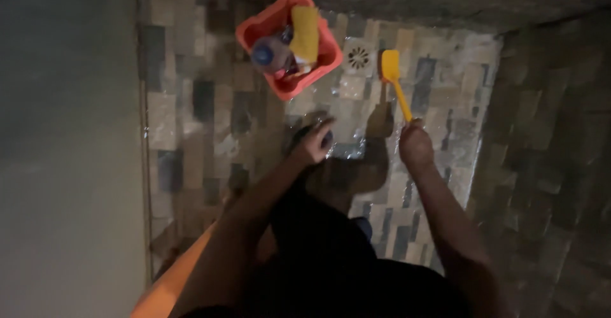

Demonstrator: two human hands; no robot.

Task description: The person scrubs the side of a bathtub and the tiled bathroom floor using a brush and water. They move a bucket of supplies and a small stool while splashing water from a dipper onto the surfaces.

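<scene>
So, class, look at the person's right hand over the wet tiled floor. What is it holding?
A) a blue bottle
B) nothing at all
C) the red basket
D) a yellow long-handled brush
D: the right hand grips the handle of the yellow long-handled brush, whose head points toward the floor drain, while the red basket stands apart on the tiles.

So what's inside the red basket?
The red basket holds a bottle with a blue cap and a yellow sponge. Whatever lies beneath them is covered.
</scene>
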